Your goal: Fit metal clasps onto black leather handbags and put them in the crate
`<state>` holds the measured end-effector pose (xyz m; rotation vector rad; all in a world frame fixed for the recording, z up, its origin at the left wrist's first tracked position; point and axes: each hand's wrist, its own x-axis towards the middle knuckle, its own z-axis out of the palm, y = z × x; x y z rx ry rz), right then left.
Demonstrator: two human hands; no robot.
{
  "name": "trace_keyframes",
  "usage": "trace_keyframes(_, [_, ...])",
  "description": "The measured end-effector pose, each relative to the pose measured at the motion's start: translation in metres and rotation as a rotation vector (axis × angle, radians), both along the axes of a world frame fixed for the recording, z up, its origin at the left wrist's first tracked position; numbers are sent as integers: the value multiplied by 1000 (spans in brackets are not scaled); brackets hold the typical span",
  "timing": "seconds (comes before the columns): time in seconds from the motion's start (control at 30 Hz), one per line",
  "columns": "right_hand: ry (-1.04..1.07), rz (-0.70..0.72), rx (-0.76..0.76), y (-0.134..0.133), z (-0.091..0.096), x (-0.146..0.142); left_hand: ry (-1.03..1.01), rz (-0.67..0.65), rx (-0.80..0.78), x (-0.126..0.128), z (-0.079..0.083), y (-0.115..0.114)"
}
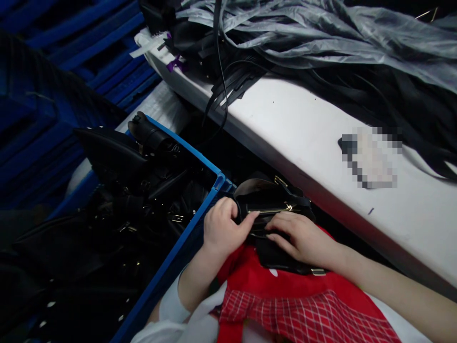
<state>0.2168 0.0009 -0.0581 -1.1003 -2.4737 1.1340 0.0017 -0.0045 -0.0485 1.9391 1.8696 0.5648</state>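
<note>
A black handbag (274,197) rests on my lap against the red apron, its mouth spread apart. A gold zipper (269,210) with a pull at its right end runs along the inside. My left hand (222,226) is closed over the bag's left end, thumb stretched toward the zipper. On the near side, my right hand (303,236) holds the rim, its fingertips dipping into the opening. Gold buckles show at the bag's far and near edges.
To the left stands a blue crate (189,152) heaped with black bags (114,157). A white table (285,114) runs along the right, bearing black straps (239,85), clear plastic sheeting (321,28) and a pixelated object (374,162). Blue stacked crates (89,43) fill the back left.
</note>
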Motion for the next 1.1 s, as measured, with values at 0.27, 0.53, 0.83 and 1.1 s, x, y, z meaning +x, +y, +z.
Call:
trace_keyframes(0.27, [37, -64, 118, 34, -52, -38, -10, 44, -457, -20, -47, 14])
trace_keyframes(0.53, [453, -28, -412, 50, -97, -52, -864, -22, -607, -41, -76, 12])
trace_keyframes(0.83, [404, -9, -238, 45, -83, -49, -853, -30, -621, -30, -72, 16])
trace_keyframes(1.1, [258, 23, -151, 43, -76, -43, 182, 91, -291, -12, -29, 16])
